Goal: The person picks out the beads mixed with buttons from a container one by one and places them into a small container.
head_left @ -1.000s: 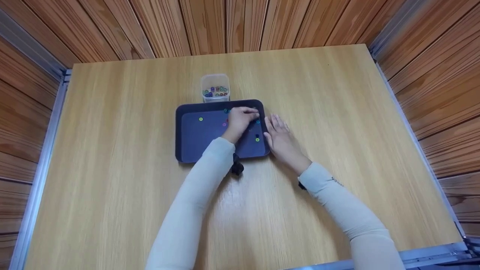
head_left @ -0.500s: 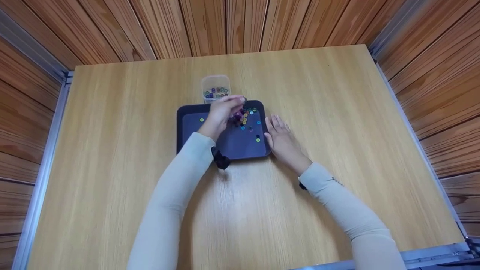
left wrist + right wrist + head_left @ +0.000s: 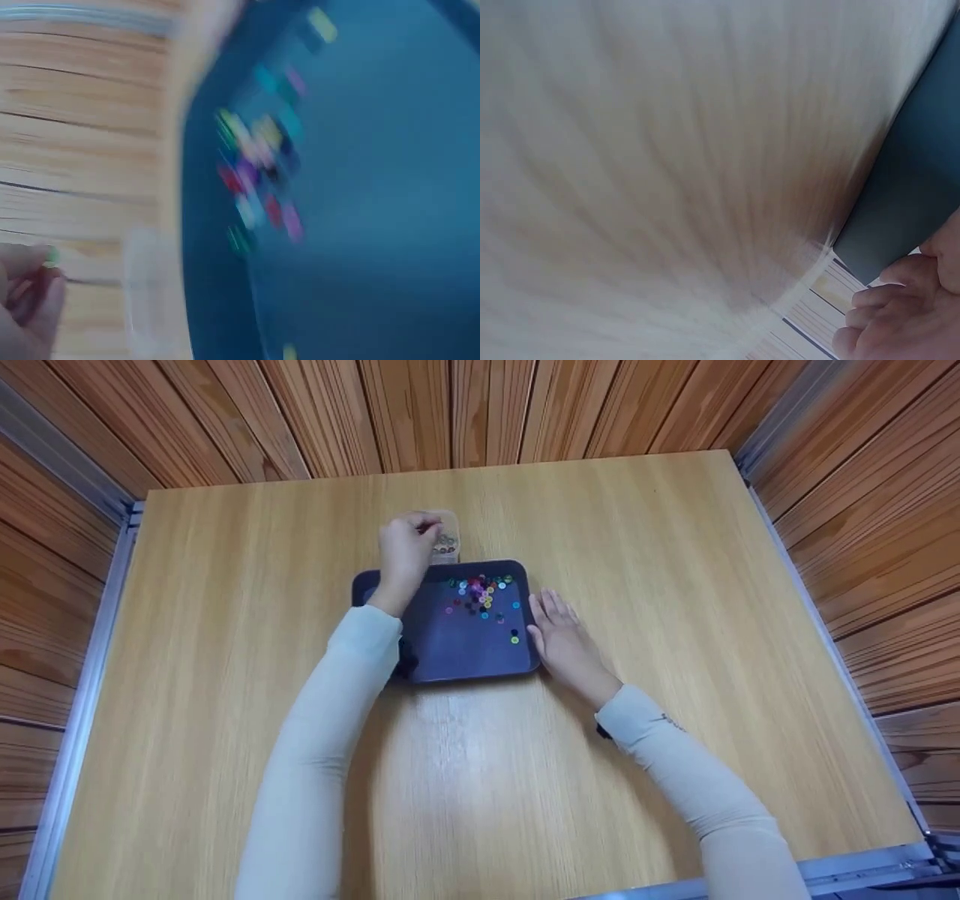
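Observation:
A dark blue tray [image 3: 450, 660] lies mid-table with a cluster of small coloured beads [image 3: 478, 589] near its far edge. Just behind it stands a clear plastic container [image 3: 448, 544] with beads inside. My left hand [image 3: 409, 544] hovers over the container's left side with its fingers curled together. In the blurred left wrist view the fingertips [image 3: 30, 296] pinch something small, with a green bead [image 3: 51, 256] showing; the tray [image 3: 375, 225] and bead cluster [image 3: 259, 172] lie to the right. My right hand [image 3: 559, 634] rests flat against the tray's right edge, fingers straight.
The light wooden table [image 3: 675, 547] is fenced by metal rails and wood-panelled walls. A few stray beads [image 3: 514, 639] lie near the tray's right side. The right wrist view shows only blurred table [image 3: 667, 150] and a tray corner [image 3: 907, 210].
My left hand has risen from the bead pile in the tray and moved back and left to above the container. The right hand has stayed put.

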The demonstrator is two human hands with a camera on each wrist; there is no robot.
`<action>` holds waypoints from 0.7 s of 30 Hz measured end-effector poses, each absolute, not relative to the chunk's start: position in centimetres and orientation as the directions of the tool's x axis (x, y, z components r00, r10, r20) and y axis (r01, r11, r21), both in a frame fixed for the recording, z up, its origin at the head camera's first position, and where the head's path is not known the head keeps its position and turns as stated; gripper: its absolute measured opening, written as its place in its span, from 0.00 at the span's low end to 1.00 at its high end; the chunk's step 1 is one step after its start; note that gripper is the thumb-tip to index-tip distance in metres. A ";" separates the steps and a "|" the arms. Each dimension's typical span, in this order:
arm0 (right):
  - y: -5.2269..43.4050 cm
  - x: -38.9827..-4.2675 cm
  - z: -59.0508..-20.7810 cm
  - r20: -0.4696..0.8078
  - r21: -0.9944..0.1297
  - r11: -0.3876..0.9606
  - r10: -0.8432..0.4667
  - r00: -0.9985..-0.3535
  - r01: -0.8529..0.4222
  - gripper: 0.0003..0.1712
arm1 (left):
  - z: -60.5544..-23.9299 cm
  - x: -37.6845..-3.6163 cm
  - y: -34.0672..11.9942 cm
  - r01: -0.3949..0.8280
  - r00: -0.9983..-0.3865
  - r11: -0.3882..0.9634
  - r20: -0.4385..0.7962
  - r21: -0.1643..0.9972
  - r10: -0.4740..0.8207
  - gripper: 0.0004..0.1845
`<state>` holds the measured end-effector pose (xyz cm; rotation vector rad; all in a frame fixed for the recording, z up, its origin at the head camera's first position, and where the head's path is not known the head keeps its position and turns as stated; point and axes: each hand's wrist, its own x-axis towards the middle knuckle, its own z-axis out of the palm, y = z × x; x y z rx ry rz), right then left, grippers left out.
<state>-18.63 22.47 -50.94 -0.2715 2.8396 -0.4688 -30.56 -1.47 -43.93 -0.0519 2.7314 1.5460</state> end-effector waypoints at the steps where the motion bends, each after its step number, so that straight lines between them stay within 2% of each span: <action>1: 22.5 -18.6 -50.9 -0.212 -0.338 0.930 -0.225 -0.951 -0.145 0.33 | -44.0 -30.7 -1.7 -0.002 -1.000 0.580 0.007 0.815 -0.014 0.11; 3: 22.5 -18.7 -50.9 -0.208 -0.341 0.928 -0.228 -0.951 -0.148 0.33 | -44.0 -30.8 -2.2 0.038 -0.999 0.674 0.038 0.737 0.015 0.12; 5: 22.5 -18.7 -50.9 -0.210 -0.340 0.929 -0.230 -0.950 -0.149 0.33 | -44.1 -31.0 -2.6 0.049 -0.999 0.713 0.036 0.699 0.033 0.13; 15: 22.6 -18.8 -51.1 -0.199 -0.341 0.927 -0.231 -0.952 -0.153 0.33 | -45.0 -31.3 -2.9 0.001 -0.999 0.762 -0.025 0.647 0.022 0.12; 21: 22.7 -18.7 -51.2 -0.179 -0.351 0.921 -0.241 -0.954 -0.168 0.33 | -45.4 -30.8 -2.5 0.090 -0.995 0.747 0.097 0.658 0.035 0.12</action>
